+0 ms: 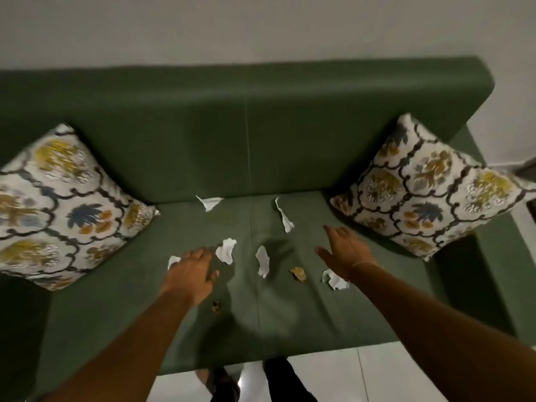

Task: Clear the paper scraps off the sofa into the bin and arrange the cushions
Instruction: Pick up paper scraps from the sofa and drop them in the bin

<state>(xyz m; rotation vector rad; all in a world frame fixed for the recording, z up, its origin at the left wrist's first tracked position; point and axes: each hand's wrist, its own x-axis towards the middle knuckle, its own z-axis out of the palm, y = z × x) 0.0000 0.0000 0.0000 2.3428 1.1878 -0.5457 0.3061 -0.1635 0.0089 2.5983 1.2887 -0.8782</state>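
Several white paper scraps lie on the seat of the green sofa (203, 134): one near the backrest (209, 202), a long strip (284, 216), one mid-seat (226, 250), another (263, 261) and a crumpled one (333, 280). A brown scrap (298, 274) and a small dark bit (216, 306) lie among them. My left hand (190, 274) hovers open over the seat, partly covering a white scrap (173, 261). My right hand (346, 248) is open with fingers spread, just above the crumpled scrap. A patterned cushion (58, 207) leans at the left end, another cushion (426, 190) at the right.
A pale wall rises behind the sofa. White floor tiles (391, 372) run along the sofa's front edge, where my feet (220, 384) stand. No bin is in view.
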